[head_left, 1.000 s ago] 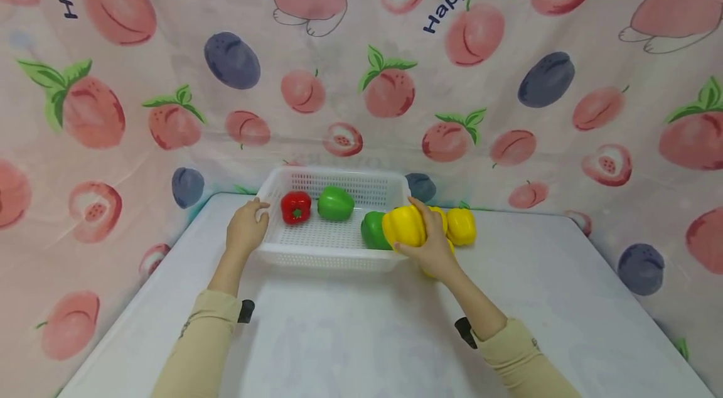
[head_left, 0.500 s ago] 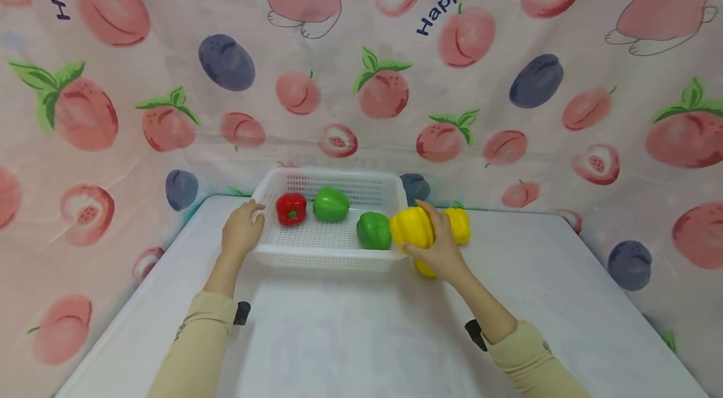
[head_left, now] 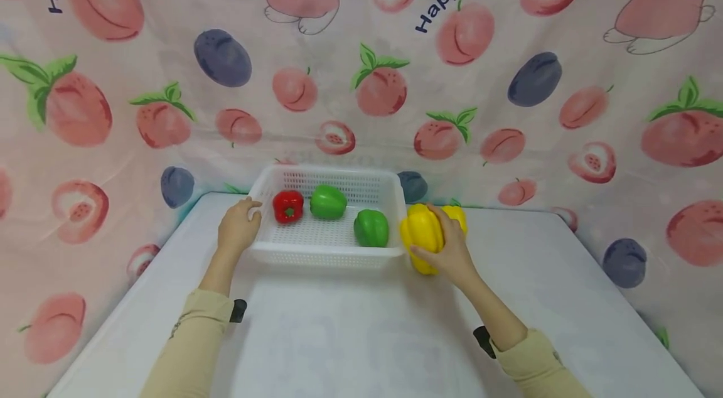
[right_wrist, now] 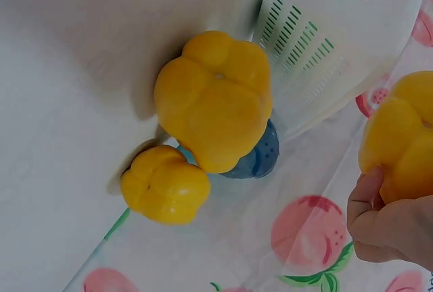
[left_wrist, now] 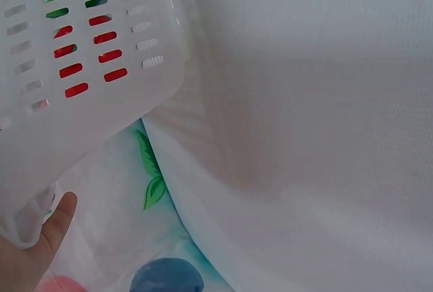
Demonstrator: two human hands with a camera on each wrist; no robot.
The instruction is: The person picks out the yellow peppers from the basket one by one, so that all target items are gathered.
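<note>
My left hand grips the left rim of a white perforated plastic basket, its thumb visible beside the rim in the left wrist view. Inside lie a red bell pepper, a light green bell pepper and a darker green one. Just outside the basket's right end, my right hand holds a yellow bell pepper between thumb and fingers. Two other yellow bell peppers sit on the table, a bigger one beside the basket and a smaller one behind it; the hand partly hides them in the head view.
A white-covered table carries the basket near its back edge. Behind it hangs a pink cloth printed with fruit.
My right hand has moved right with the yellow bell pepper, from over the basket's right end to outside it. The darker green pepper is now fully uncovered. My left hand stays at the rim.
</note>
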